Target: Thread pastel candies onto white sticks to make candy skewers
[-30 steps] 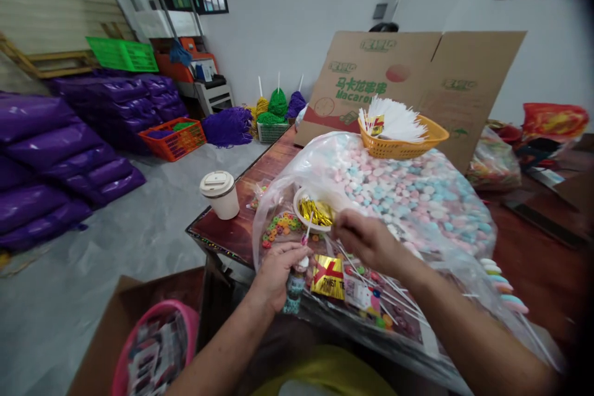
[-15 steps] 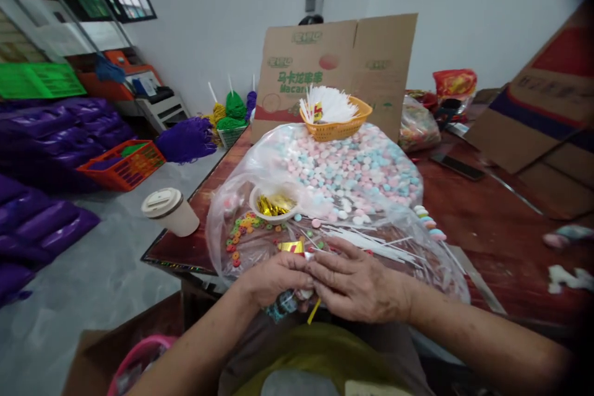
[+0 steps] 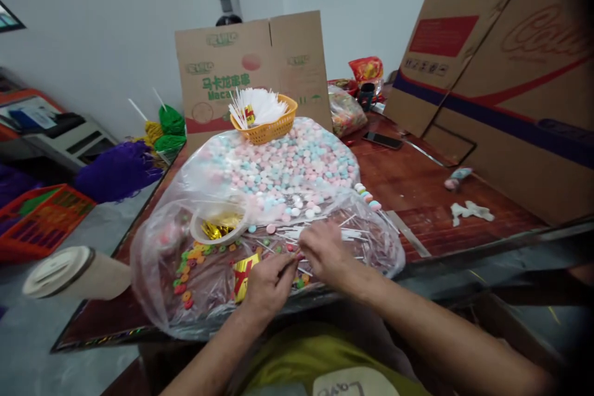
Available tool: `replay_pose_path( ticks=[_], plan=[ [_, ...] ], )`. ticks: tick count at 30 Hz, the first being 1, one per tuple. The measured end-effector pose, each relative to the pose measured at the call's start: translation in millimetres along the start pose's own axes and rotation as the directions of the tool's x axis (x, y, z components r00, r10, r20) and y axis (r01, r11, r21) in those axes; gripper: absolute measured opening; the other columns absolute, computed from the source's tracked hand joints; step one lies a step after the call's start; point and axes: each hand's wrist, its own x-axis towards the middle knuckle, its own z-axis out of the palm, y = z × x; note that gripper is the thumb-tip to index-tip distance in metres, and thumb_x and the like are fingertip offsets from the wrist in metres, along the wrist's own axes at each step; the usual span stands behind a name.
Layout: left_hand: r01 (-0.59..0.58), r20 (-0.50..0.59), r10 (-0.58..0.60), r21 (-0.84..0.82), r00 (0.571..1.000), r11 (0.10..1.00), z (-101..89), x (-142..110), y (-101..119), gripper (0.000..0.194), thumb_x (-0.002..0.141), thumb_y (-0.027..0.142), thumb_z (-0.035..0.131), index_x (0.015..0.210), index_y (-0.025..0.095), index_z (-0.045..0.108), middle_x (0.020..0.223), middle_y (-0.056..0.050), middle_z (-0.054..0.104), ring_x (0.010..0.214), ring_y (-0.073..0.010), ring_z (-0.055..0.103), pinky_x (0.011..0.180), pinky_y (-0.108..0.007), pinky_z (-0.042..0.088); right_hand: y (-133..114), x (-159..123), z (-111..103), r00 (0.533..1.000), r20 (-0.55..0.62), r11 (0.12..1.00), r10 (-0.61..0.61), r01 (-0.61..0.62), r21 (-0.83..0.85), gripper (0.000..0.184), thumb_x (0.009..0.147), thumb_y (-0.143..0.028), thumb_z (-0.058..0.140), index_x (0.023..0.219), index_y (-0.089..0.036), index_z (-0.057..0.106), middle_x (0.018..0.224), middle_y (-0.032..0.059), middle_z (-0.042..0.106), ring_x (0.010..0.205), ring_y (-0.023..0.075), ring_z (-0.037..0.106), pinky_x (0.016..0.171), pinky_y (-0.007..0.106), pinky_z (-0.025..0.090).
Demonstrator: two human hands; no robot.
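My left hand (image 3: pixel 271 284) is closed near the table's front edge, thumb and fingertips pinched together. Close beside it, my right hand (image 3: pixel 328 255) is also closed, its fingers bent and a little blurred. A tiny reddish bit shows where the fingertips meet; what it is, I cannot make out. Left of my left hand lies a gold-and-red packet (image 3: pixel 245 277). White sticks (image 3: pixel 350 234) lie scattered behind my right hand. Small coloured ring candies (image 3: pixel 185 278) are strewn on the clear plastic to the left. Behind them a white bowl (image 3: pixel 197 232) holds gold strips.
A large clear bag of pastel candies (image 3: pixel 297 161) covers mid-table, with an orange basket (image 3: pixel 266 131) of white sticks on it. A lidded cup (image 3: pixel 99 275) is at left. Cardboard boxes (image 3: pixel 204 59) stand behind and at right. A phone (image 3: pixel 383 140) and metal ruler (image 3: pixel 408 234) lie right.
The view has turned right. My hands have moved from a wrapped bundle with a yellow tie above my lap to over the table edge; that bundle is out of sight now.
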Motion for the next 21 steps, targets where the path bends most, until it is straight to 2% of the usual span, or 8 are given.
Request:
replay_pose_path(
  ticks=[2, 3, 5, 7, 9, 12, 16, 21],
  plan=[
    [0.193, -0.037, -0.206, -0.222, 0.978, 0.956, 6.3, 3, 1, 0.022, 0.077, 0.031, 0.054, 0.079, 0.016, 0.069, 0.059, 0.0, 0.058, 0.056, -0.0121, 0.05, 0.054, -0.022, 0.039, 3, -5, -16, 0.982, -0.159, 0.974, 0.099, -0.063, 0.215, 0.012, 0.08, -0.017, 0.045, 0.077, -0.016, 0.057, 0.081, 0.0063, 0.06, 0.08, 0.0176, 0.051, 0.073, 0.032, 0.037],
    [0.271, -0.03, -0.299, -0.341, 0.954, 0.9, 7.8, 5, 2, 0.022, 0.075, 0.033, 0.056, 0.081, 0.016, 0.069, 0.058, 0.0, 0.058, 0.055, -0.0117, 0.051, 0.052, -0.021, 0.04, 2, -9, -19, 0.976, -0.141, 0.921, 0.168, -0.104, 0.376, 0.013, 0.083, -0.021, 0.045, 0.08, -0.017, 0.057, 0.079, 0.0047, 0.059, 0.076, 0.0156, 0.052, 0.069, 0.029, 0.038],
    [0.342, -0.01, -0.406, -0.519, 0.914, 0.783, 8.8, 9, 5, 0.022, 0.071, 0.033, 0.06, 0.08, 0.015, 0.069, 0.064, 0.0, 0.061, 0.057, -0.0113, 0.052, 0.053, -0.02, 0.041, -2, -18, -16, 0.97, 0.086, 0.725, 0.226, -0.227, 0.65, 0.017, 0.085, -0.029, 0.044, 0.077, -0.017, 0.054, 0.066, -0.0002, 0.054, 0.06, 0.0108, 0.048, 0.057, 0.023, 0.037],
    [0.337, -0.012, -0.431, -0.606, 0.902, 0.721, 9.2, 10, 8, 0.018, 0.068, 0.031, 0.062, 0.075, 0.015, 0.069, 0.068, 0.0, 0.061, 0.061, -0.0109, 0.052, 0.055, -0.02, 0.042, -8, -23, 0, 0.933, 0.294, 0.544, 0.207, -0.36, 0.758, 0.026, 0.085, -0.037, 0.045, 0.069, -0.017, 0.049, 0.056, -0.0038, 0.046, 0.05, 0.0077, 0.04, 0.048, 0.02, 0.032],
    [0.327, -0.01, -0.428, -0.63, 0.904, 0.704, 9.7, 9, 9, 0.013, 0.067, 0.026, 0.061, 0.067, 0.015, 0.067, 0.064, 0.001, 0.058, 0.059, -0.0098, 0.05, 0.055, -0.02, 0.04, -12, -23, 18, 0.91, 0.347, 0.45, 0.228, -0.414, 0.791, 0.033, 0.083, -0.044, 0.046, 0.063, -0.017, 0.044, 0.052, -0.0058, 0.04, 0.047, 0.006, 0.033, 0.045, 0.019, 0.028],
    [0.342, 0.043, -0.411, -0.637, 0.91, 0.691, 10.0, 4, 5, 0.011, 0.065, 0.02, 0.055, 0.06, 0.014, 0.062, 0.054, 0.004, 0.049, 0.053, -0.0083, 0.043, 0.052, -0.019, 0.036, -14, -17, 35, 0.886, 0.388, 0.397, 0.253, -0.461, 0.793, 0.038, 0.078, -0.05, 0.049, 0.061, -0.018, 0.041, 0.048, -0.0075, 0.036, 0.043, 0.0047, 0.028, 0.041, 0.019, 0.023],
    [0.356, 0.098, -0.385, -0.636, 0.918, 0.685, 7.5, -5, -5, 0.011, 0.066, 0.02, 0.053, 0.059, 0.015, 0.058, 0.054, 0.004, 0.047, 0.053, -0.0084, 0.041, 0.052, -0.02, 0.034, -13, -12, 38, 0.835, 0.486, 0.357, 0.256, -0.55, 0.755, 0.039, 0.071, -0.053, 0.054, 0.058, -0.018, 0.043, 0.041, -0.0075, 0.039, 0.037, 0.0046, 0.029, 0.037, 0.019, 0.021],
    [0.298, 0.12, -0.285, -0.602, 0.951, 0.741, 5.8, -13, -13, 0.025, 0.075, 0.029, 0.055, 0.055, 0.014, 0.055, 0.058, 0.002, 0.05, 0.057, -0.0092, 0.044, 0.058, -0.021, 0.036, -12, -14, 53, 0.79, 0.516, 0.358, 0.331, -0.611, 0.706, 0.039, 0.067, -0.053, 0.056, 0.054, -0.018, 0.044, 0.037, -0.007, 0.039, 0.034, 0.0049, 0.03, 0.035, 0.019, 0.021]
  ],
)
